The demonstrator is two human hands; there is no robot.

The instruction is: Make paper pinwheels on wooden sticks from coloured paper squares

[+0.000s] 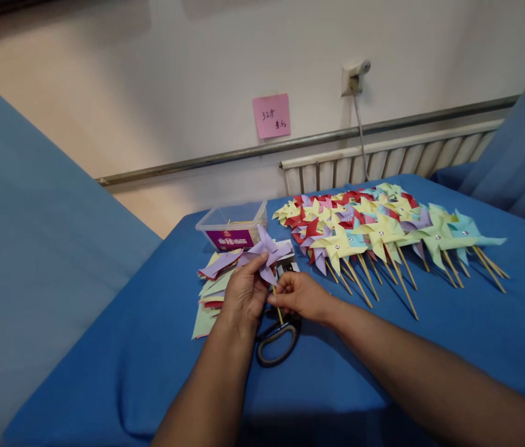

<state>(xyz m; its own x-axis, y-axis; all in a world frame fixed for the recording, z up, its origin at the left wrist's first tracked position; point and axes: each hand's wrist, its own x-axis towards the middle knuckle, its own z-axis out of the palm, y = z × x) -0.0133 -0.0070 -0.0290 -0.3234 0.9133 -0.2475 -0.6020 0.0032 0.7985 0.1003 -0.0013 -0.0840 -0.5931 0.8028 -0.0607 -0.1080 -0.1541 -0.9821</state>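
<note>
Holding one purple pinwheel (266,251) between both hands, I have it raised just above the blue tablecloth (151,347), in front of the paper stack and near the table's left half. My left hand (244,292) is closed on it from below, thumb and fingers pinching the paper at the lower edge of the blades, while my right hand (300,294) pinches the thin wooden stick (278,308) just under the blades. That stick is the pinwheel's long axis: it runs down and slightly to the right, toward me, and the folded face tilts up and away toward the wall. I count four pointed blades on it, spread left, right, up and down. Under my hands lies one pair of black-handled scissors (277,343), handles nearest me. To my left sits one loose stack of cut paper squares (211,292), purple, yellow, green and red; the sheets are too overlapped for me to count. Behind it stands one clear plastic box (233,225) with a purple label. Off to the right lies a crowd of finished pinwheels (378,230) in yellow, red, purple, pink and pale blue, overlapped too tightly for an exact count, clearly more than twenty, their sticks all pointing toward me and rightward. On the wall hang one pink note (271,115) and one socket (354,76).
</note>
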